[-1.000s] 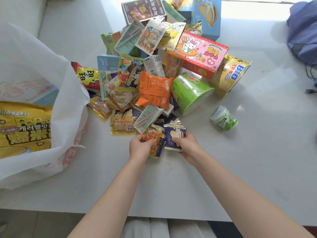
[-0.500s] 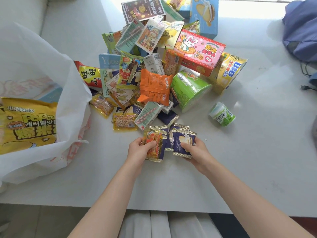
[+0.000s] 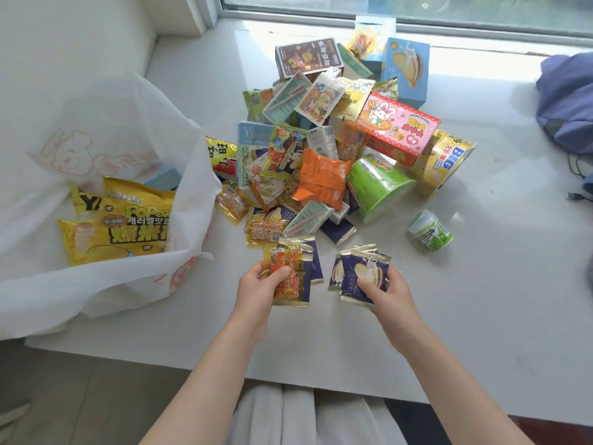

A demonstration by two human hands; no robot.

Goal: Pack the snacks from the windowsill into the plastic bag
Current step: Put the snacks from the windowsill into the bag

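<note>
A heap of snacks (image 3: 324,175) covers the white windowsill (image 3: 481,300): boxes, sachets, an orange packet, a green cup. My left hand (image 3: 260,289) grips a small stack of packets (image 3: 290,274), orange-yellow one on top, navy ones beneath. My right hand (image 3: 388,293) grips several navy cream-biscuit packets (image 3: 362,274). Both stacks are lifted just in front of the heap. The white plastic bag (image 3: 106,194) lies open at the left, with yellow popcorn bags (image 3: 128,226) inside.
A small green-and-white tub (image 3: 431,231) lies alone right of the heap. A blue backpack (image 3: 568,104) sits at the far right. The window frame (image 3: 385,24) runs along the back. The sill's front edge is just below my forearms.
Both hands have drawn their packet stacks out of the heap toward me and apart from each other. My head has tilted up, bringing the window into view.
</note>
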